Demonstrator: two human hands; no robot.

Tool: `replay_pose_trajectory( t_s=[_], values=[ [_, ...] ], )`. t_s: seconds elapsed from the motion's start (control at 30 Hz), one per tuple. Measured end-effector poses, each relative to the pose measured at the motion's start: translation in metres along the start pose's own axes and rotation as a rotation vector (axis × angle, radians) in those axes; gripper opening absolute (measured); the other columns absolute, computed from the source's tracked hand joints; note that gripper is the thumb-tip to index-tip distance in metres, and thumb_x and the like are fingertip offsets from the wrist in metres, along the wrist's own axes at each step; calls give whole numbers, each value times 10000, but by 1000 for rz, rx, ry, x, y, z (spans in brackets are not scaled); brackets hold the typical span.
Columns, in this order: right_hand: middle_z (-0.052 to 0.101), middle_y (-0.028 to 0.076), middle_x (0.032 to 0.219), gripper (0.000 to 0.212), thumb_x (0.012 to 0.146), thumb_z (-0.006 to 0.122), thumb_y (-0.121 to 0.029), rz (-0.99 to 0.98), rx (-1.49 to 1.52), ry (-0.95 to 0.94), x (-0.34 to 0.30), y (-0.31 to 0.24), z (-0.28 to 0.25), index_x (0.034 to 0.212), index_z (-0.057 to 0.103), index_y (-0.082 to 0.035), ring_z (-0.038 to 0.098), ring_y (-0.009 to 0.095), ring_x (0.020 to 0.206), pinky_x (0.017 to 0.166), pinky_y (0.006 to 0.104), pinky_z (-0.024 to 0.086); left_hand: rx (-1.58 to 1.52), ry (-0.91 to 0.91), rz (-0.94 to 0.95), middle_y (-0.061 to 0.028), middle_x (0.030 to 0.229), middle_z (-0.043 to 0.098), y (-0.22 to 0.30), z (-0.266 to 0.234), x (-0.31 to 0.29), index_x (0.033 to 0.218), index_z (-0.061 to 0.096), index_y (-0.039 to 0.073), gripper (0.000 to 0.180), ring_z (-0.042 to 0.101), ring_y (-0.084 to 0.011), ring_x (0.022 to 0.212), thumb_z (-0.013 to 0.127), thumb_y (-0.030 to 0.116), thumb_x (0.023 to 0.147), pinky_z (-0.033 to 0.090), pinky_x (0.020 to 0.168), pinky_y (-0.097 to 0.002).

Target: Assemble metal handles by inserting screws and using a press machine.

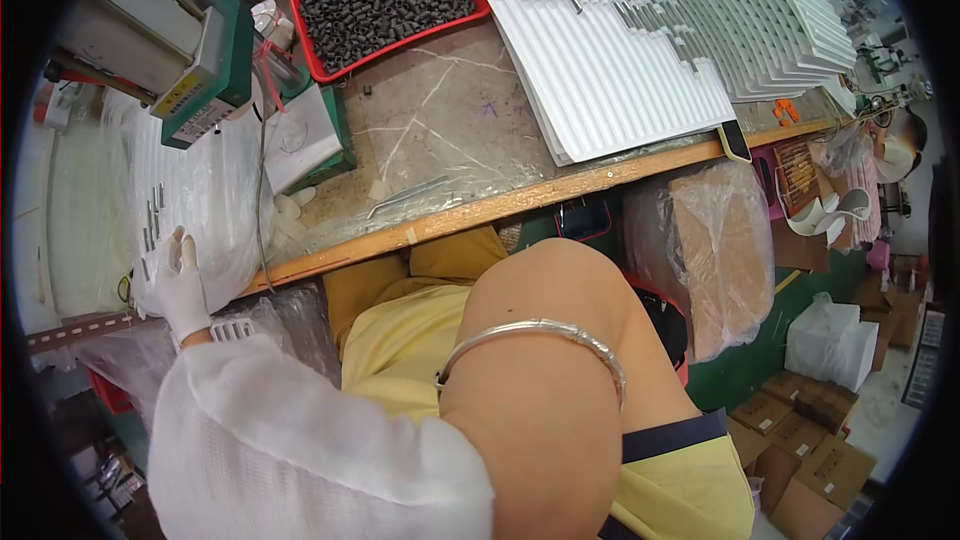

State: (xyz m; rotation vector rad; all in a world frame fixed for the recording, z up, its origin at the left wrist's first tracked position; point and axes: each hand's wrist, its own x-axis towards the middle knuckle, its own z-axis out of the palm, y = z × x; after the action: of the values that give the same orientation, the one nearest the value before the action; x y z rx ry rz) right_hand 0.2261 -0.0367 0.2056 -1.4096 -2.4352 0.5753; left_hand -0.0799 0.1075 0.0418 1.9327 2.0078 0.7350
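Note:
My left hand [182, 285], in a white glove under a white sleeve, is at the far left with its fingers stretched out and apart. I see nothing held in it. It lies over a white, plastic-covered surface [215, 180], beside a short row of slim dark metal pins [152, 212]. My bare right arm [540, 380] fills the middle foreground, bent sharply, with a silver bangle [545, 327] around it. The right hand itself is out of the picture.
A green and grey machine head [205, 80] stands above the left hand. Along the bench [430, 130] are a red tray [398, 72] of small black parts, white ribbed sheets [610, 110] holding metal pins, and stacked ribbed trays [755, 30]. Cardboard boxes [800, 440] sit at lower right.

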Motion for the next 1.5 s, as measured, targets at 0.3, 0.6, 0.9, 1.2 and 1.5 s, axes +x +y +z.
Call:
replay_pose_trajectory(
  t_s=[0.3,0.6,0.9,1.2,1.5],
  values=[
    [617,84,673,137,694,645,-206,233,110,-71,-6,-14,19,730,666,-76,631,267,636,535,378,462,-92,-48,43,-137,1206,602,27,2,-5,1209,559,-47,353,548,-184,1130,550,164,927,378,988,-273],
    [621,76,678,143,714,644,-234,393,88,-138,9,-32,33,721,663,-93,631,264,644,558,379,469,-227,-54,33,-112,1195,604,5,1,-13,1211,562,-49,359,541,-155,1114,575,159,918,370,983,-257],
    [624,68,684,156,734,643,-263,534,2,-119,35,-45,33,713,659,-109,631,261,651,582,380,476,-213,41,27,-83,1102,650,1,-2,-27,1171,615,5,306,580,-130,1006,603,142,897,419,897,-237],
    [641,115,979,284,710,747,-269,501,-176,36,21,160,152,919,670,-93,605,304,935,771,380,495,-376,-286,392,-125,1116,631,60,54,-52,1171,592,16,376,618,-178,948,624,74,801,496,803,-268],
    [642,122,991,214,811,679,-224,630,355,148,9,199,175,942,612,-70,617,289,894,797,357,485,-289,-373,145,-204,1104,608,60,118,5,1337,388,-30,747,645,-304,869,757,167,719,508,773,-354]
  ],
)
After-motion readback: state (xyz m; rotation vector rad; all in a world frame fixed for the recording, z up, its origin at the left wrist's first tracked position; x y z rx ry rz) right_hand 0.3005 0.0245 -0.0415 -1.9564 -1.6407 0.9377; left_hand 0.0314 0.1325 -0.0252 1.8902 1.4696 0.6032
